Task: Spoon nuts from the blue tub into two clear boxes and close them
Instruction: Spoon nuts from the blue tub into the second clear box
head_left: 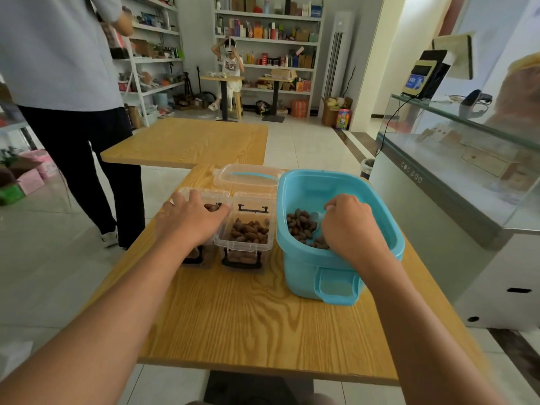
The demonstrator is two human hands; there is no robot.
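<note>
A blue tub (327, 276) stands at the right of the wooden table, with brown nuts (301, 225) in its near-left part. My right hand (350, 226) is inside the tub, shut on a pale blue scoop (317, 219) that dips into the nuts. Two clear boxes sit side by side left of the tub, lids hinged back. The right box (247, 247) holds a heap of nuts. My left hand (194, 217) lies palm down over the left box (204, 257), fingers spread on its top, hiding most of it.
The tub's clear lid (248, 176) with a blue handle lies behind the boxes. A second wooden table (187, 141) stands beyond. A person in dark trousers (87, 171) stands close at the left. A glass counter (455, 171) runs along the right.
</note>
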